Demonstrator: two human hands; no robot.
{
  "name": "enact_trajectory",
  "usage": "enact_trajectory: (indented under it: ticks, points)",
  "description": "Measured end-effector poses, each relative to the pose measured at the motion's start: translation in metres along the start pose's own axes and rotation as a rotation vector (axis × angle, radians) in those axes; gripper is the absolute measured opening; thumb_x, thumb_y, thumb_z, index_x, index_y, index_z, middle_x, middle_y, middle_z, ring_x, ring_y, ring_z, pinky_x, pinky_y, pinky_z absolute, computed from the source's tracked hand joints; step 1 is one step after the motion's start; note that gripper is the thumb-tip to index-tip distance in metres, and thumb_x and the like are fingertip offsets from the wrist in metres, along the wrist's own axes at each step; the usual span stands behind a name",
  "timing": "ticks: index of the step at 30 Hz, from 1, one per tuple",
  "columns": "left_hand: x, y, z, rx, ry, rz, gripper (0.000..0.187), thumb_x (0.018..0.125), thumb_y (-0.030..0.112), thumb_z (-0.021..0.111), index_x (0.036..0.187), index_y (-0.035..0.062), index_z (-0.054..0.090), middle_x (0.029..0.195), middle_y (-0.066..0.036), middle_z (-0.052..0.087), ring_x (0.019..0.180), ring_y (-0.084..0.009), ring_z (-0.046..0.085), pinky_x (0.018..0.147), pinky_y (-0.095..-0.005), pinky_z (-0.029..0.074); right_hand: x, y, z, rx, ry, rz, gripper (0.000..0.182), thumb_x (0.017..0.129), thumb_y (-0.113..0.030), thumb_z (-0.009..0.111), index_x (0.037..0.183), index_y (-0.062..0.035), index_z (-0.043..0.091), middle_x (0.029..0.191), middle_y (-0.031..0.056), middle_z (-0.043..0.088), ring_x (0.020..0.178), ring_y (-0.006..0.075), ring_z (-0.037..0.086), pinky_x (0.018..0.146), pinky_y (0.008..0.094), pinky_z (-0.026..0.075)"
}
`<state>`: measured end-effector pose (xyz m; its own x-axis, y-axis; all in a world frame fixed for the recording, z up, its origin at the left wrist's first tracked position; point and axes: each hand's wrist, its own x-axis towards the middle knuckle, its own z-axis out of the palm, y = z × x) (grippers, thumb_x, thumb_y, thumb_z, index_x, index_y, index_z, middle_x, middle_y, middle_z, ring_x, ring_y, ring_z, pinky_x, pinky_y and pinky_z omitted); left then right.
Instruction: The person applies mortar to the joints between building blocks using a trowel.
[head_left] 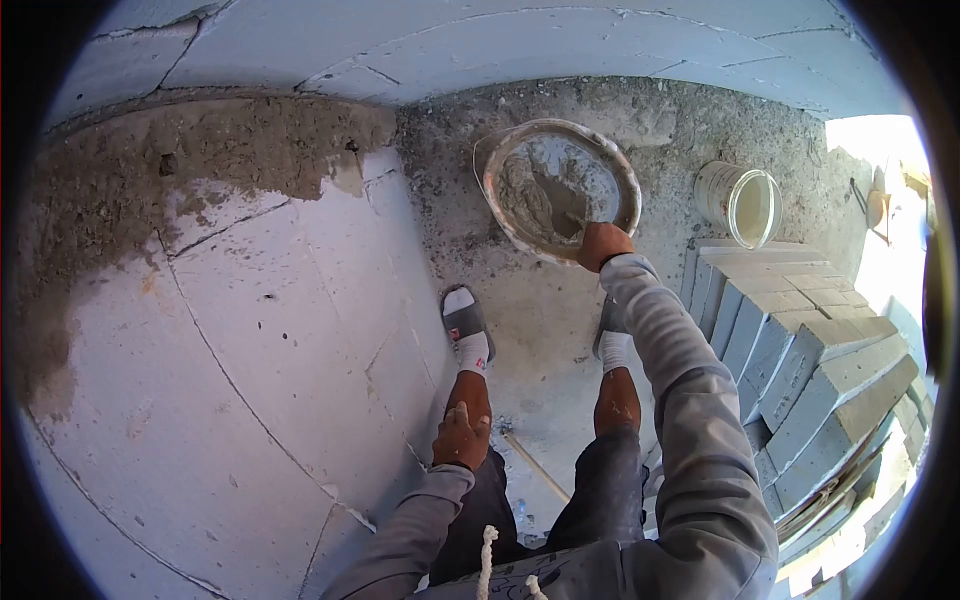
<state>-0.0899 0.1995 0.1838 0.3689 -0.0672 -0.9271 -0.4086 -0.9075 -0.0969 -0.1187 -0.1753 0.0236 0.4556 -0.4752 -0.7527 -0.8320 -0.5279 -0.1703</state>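
Note:
My right hand (604,245) is closed round the handle of a trowel (566,222) at the near right rim of a round basin (632,185). The trowel's blade dips into wet grey mortar (520,190), so its shape is partly hidden. Mortar is smeared over the basin's rim and inner wall. Lower down, my left hand (462,436) rests on my left leg just below the knee, holding no object, with its fingers partly spread.
A pale block wall (270,330) stands on the left, its upper part coated with brown-grey mortar (110,190). Another block wall (560,45) runs along the back. A white bucket (735,200) lies tilted at right. Stacked blocks (800,340) rise beside my right arm. A stick (535,465) lies between my legs.

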Motion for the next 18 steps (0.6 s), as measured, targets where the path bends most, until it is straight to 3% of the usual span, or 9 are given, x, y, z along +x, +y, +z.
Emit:
enact_trajectory:
  ticks: [2,6,8,11,12,16,18]
  points:
    - [-0.002,0.002,-0.001,-0.003,-0.030,-0.011,0.065,0.091,0.046,0.047,0.141,0.0053,0.037,0.138,-0.018,0.046,0.124,-0.0359,0.047,0.101,-0.0445,0.041,-0.013,0.005,-0.007,0.055,-0.129,0.000,0.032,0.075,-0.021,0.059,0.097,0.0013,0.068,0.100,0.0223,0.067,0.096,0.0350,0.065,0.085,0.0409,0.053]
    - [-0.002,0.011,-0.003,-0.006,-0.020,-0.028,0.065,0.091,0.046,0.047,0.141,0.0050,0.036,0.138,-0.019,0.046,0.125,-0.0360,0.045,0.102,-0.0444,0.039,-0.012,0.025,0.015,0.156,-0.163,0.041,0.033,0.073,-0.021,0.062,0.099,-0.0011,0.068,0.097,0.0227,0.067,0.095,0.0368,0.064,0.083,0.0421,0.052]
    - [-0.004,0.013,0.000,-0.007,-0.011,-0.034,0.066,0.091,0.046,0.048,0.141,0.0048,0.036,0.138,-0.020,0.045,0.126,-0.0363,0.045,0.104,-0.0443,0.038,-0.021,0.038,0.030,0.377,-0.002,0.018,0.034,0.068,-0.021,0.066,0.095,-0.0013,0.066,0.086,0.0243,0.066,0.086,0.0393,0.065,0.077,0.0444,0.052]
    - [-0.004,0.017,0.003,-0.005,-0.016,-0.030,0.066,0.091,0.046,0.047,0.141,0.0047,0.036,0.139,-0.021,0.045,0.127,-0.0369,0.044,0.104,-0.0443,0.038,-0.047,0.057,0.032,0.449,0.094,-0.047,0.032,0.069,-0.020,0.065,0.097,-0.0048,0.064,0.083,0.0218,0.066,0.082,0.0391,0.064,0.073,0.0451,0.051]
    - [-0.003,0.018,0.004,-0.010,-0.015,-0.025,0.066,0.091,0.046,0.047,0.141,0.0047,0.036,0.139,-0.021,0.045,0.127,-0.0369,0.044,0.104,-0.0443,0.038,-0.057,0.061,0.025,0.442,0.062,-0.019,0.043,0.069,-0.023,0.066,0.110,-0.0110,0.062,0.091,0.0221,0.067,0.090,0.0388,0.064,0.080,0.0464,0.050]
    - [-0.006,0.022,0.009,0.052,-0.008,-0.030,0.064,0.091,0.047,0.047,0.140,0.0064,0.038,0.138,-0.018,0.045,0.124,-0.0360,0.046,0.099,-0.0468,0.043,-0.043,0.075,0.030,0.432,-0.033,0.065,0.045,0.069,-0.023,0.067,0.111,-0.0093,0.062,0.094,0.0224,0.067,0.091,0.0400,0.063,0.081,0.0446,0.050]
    - [-0.004,0.023,0.008,0.053,0.005,-0.055,0.064,0.091,0.047,0.047,0.140,0.0063,0.038,0.138,-0.018,0.045,0.125,-0.0361,0.046,0.099,-0.0470,0.043,-0.038,0.070,0.032,0.499,-0.001,-0.003,0.046,0.069,-0.022,0.067,0.112,-0.0075,0.060,0.094,0.0220,0.067,0.090,0.0394,0.064,0.080,0.0433,0.050]
